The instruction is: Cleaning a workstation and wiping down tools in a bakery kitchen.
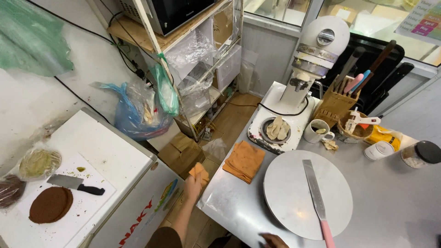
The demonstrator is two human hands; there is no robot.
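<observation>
My left hand (192, 184) reaches out over the gap between the white chest freezer (115, 151) and the steel table (390, 206), and grips a small orange cloth (199, 170). A second, folded orange cloth (244, 160) lies on the table's near left corner. Only the fingertips of my right hand (273, 239) show at the bottom edge, by the rim of a round white turntable (289, 183). A long metal spatula with a pink handle (317, 197) lies across the turntable.
A white stand mixer (317, 50), mug (317, 131), knife block (334, 104), basket (356, 129) and black-lidded jar (420, 154) line the table's back. On the freezer a cutting board holds a brown cake round (50, 205) and a cleaver (76, 183). Shelves and bags stand behind.
</observation>
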